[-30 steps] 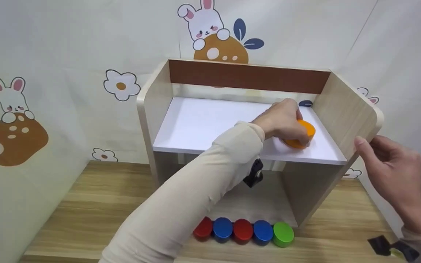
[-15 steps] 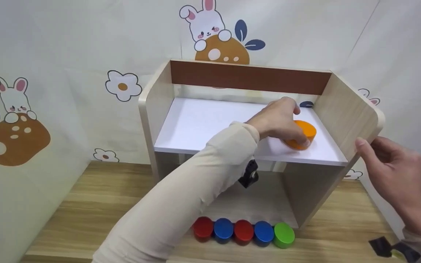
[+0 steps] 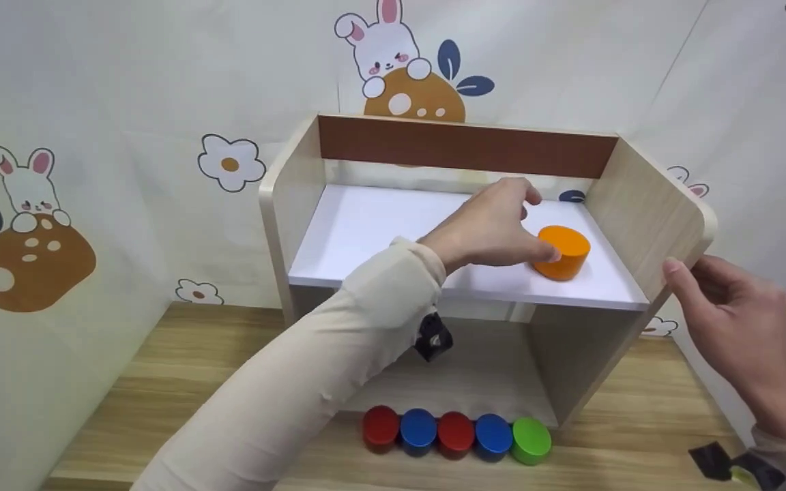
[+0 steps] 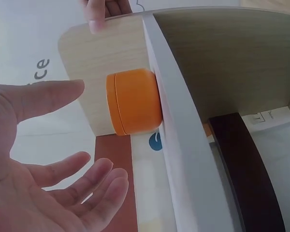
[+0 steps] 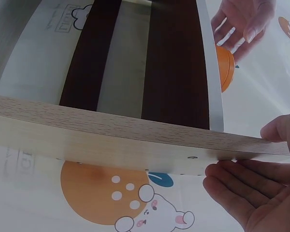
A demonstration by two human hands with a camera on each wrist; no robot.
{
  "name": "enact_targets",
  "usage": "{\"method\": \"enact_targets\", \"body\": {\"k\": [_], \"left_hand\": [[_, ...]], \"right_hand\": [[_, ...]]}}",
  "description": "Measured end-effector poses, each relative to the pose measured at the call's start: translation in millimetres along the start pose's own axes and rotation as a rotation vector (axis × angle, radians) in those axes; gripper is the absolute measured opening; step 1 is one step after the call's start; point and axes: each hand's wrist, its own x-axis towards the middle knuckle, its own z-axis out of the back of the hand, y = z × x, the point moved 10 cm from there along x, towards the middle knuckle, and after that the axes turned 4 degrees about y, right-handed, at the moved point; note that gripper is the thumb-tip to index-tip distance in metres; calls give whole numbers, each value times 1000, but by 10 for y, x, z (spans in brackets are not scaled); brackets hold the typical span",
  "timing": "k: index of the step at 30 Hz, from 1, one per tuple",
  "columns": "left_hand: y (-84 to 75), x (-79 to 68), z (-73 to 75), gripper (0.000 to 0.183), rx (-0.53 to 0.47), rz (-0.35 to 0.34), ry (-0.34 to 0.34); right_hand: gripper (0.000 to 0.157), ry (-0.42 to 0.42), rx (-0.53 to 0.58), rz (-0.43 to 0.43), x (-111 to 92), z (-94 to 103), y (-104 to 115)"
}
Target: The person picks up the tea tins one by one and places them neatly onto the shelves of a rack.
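Note:
An orange round lidded tin (image 3: 570, 259) stands upright on the white shelf board (image 3: 379, 218), near its right end. My left hand (image 3: 492, 228) is just left of it, fingers spread and thumb tip overlapping the tin in the head view. In the left wrist view a gap shows between this hand (image 4: 53, 159) and the tin (image 4: 135, 101). At the shelf's right side panel (image 3: 652, 211), my right hand (image 3: 734, 317) pinches the front edge. The right wrist view has its thumb (image 5: 275, 129) on one face of the panel and its fingers (image 5: 246, 181) against the other.
Several similar tins stand in a row before the shelf: red (image 3: 381, 428), blue (image 3: 418, 431) and green (image 3: 531, 440). The wooden tabletop (image 3: 215, 361) carries the shelf unit. A brown back rail (image 3: 468, 146) runs across its top, close to the patterned wall (image 3: 161, 82).
My left hand has let go of the orange tin and drawn back to the left, its fingers spreading. The tin stays on the board. My right hand keeps its place on the panel.

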Motion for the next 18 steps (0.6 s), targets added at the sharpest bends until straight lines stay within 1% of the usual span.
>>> {"method": "enact_targets", "body": {"k": [8, 18], "left_hand": [[86, -210, 24, 64, -7, -23, -43], [175, -454, 178, 64, -7, -45, -89]], "right_hand": [[30, 9, 9, 7, 1, -8, 1], [31, 18, 9, -13, -3, -14, -20]]}}
